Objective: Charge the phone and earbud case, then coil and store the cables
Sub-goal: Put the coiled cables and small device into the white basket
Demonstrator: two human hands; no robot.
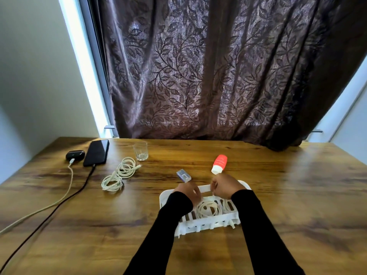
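Woodgrain table (297, 195) fills the lower half of the head view, set against a dark leaf-patterned curtain (208, 72) with pale walls and strips of daylight at either side.

At the far left corner lie a black phone (96, 152) and, just beside it on its left, a black earbud case (75, 155). A white cable (65, 193) runs into the case and a black cable (79, 190) into the phone; both trail off the left edge. Near the phone sits a loose white cable bundle (119, 174), with an empty glass (140, 150) behind it. A small grey box (183, 175) and a red-and-white tube (218, 164) lie just beyond a white slotted basket (208, 220) at the near centre.

A coiled white cable (208, 210) lies inside the basket.

Left hand (187, 193), in a black sleeve, hovers over the basket's left part with fingers curled; whether it grips anything cannot be told. Right hand (225, 188) is at the basket's far rim, fingers bent downward toward the coil; its grip is blurred and cannot be told.
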